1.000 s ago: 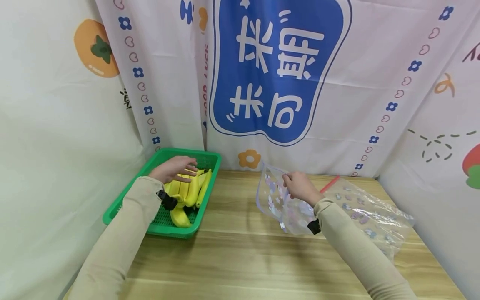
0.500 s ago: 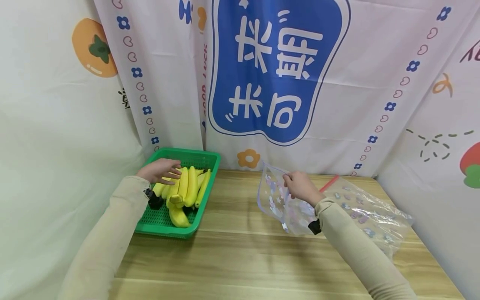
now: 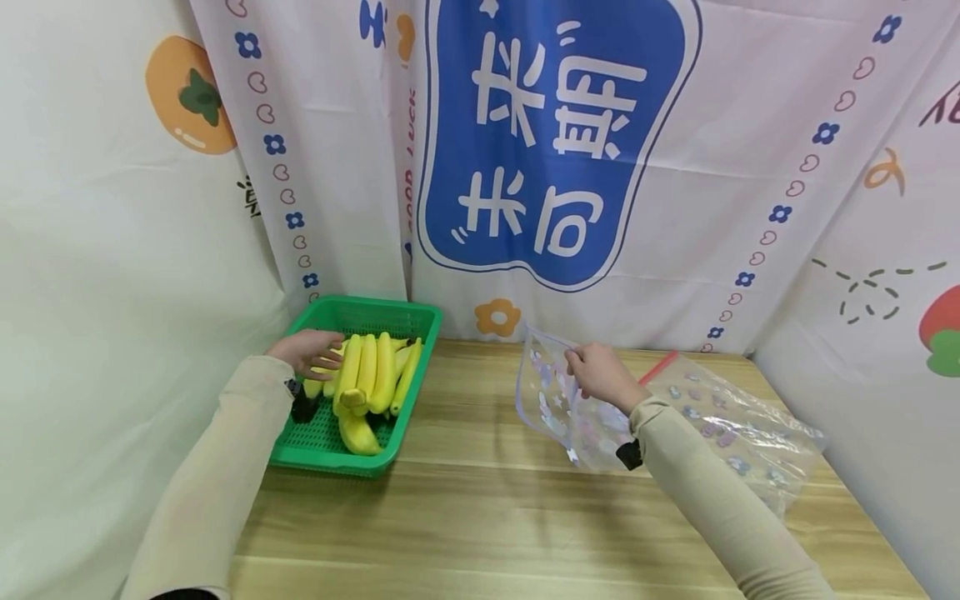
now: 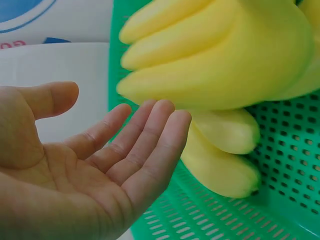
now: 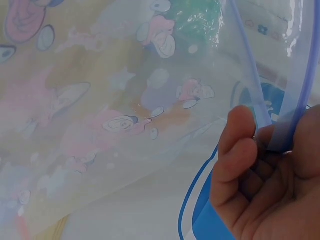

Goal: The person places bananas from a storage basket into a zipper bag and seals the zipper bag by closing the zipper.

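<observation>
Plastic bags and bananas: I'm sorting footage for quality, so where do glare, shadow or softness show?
Head view: bright glare streaks on the red-edged bag, faint soft shadows on the table near the held bag; right wrist view: small white glints near the top, the held bag's prints looking hazy; left wrist view: the bananas look soft-edged, no strong glare on them.

Beige sleeves point(image 3: 202, 467), black wrist cameras point(image 3: 629, 454)

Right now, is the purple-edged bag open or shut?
The purple-edged bag is open: in the right wrist view, its two purple edges stand apart above the right hand holding it.
</observation>
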Demonstrator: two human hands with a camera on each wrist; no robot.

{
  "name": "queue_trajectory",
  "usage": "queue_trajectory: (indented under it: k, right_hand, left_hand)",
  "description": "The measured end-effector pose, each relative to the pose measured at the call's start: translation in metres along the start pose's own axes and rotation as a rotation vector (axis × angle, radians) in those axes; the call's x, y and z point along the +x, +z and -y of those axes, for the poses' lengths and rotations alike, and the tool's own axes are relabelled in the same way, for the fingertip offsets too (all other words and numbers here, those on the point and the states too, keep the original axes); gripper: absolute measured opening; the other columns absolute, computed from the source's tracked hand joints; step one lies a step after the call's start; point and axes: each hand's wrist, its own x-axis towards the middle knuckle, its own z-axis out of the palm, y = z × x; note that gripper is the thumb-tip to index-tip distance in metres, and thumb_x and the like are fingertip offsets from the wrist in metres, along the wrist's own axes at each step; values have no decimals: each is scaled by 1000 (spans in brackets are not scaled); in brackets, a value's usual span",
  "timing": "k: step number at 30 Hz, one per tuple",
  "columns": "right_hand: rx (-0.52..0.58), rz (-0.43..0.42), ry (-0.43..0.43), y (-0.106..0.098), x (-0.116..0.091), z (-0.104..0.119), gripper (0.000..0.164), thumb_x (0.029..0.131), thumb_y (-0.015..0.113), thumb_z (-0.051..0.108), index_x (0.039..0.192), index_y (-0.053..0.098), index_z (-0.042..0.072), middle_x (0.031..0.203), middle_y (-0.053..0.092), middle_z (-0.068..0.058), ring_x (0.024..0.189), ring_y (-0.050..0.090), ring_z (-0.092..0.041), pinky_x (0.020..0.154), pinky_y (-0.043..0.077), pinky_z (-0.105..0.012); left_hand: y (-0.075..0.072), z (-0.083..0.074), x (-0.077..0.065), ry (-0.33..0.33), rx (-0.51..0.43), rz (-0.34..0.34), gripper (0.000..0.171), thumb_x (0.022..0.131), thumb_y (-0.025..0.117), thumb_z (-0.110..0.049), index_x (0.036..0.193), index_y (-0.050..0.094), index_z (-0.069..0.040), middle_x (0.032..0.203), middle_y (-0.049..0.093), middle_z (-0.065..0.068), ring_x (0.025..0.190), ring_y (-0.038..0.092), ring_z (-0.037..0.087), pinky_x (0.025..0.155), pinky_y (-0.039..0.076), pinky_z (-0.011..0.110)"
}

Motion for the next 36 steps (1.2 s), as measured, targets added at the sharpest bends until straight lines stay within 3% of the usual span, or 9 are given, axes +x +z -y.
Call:
queue_trajectory:
  k: [9, 15, 25, 36]
  right_hand:
    - [-1, 12, 6, 2, 1, 0, 41, 102, 36, 23, 81, 66, 3, 64, 61, -3, 49, 60, -18, 54, 47, -32]
    - [-13, 12, 2, 1, 1, 0, 41, 102, 36, 23, 80, 66, 4, 62, 60, -2, 47, 58, -15, 56, 47, -32]
    - [-24, 20, 14, 0, 0, 0, 42, 102, 36, 25, 82, 66, 4, 62, 60, -2, 47, 58, -15, 57, 47, -33]
    - [-26, 28, 12, -3, -1, -2, 42, 102, 36, 24, 85, 67, 2, 62, 60, -2, 48, 58, -16, 62, 48, -36]
  left_hand:
    - [3, 14, 6, -54, -47, -61, 63, 102, 36, -33, 145, 16, 8, 142, 29, 32, 128, 37, 40, 97, 44, 46]
    - [3, 18, 11, -73, -77, -21, 61, 101, 39, -32, 145, 20, 7, 143, 27, 33, 125, 41, 40, 92, 48, 44]
    - [-2, 33, 35, -73, 30, 38, 71, 96, 52, -38, 144, 23, 6, 143, 29, 32, 117, 49, 37, 84, 52, 44]
    - [7, 23, 25, -87, 49, 14, 70, 94, 55, -40, 140, 30, 6, 125, 46, 22, 105, 53, 27, 86, 51, 41]
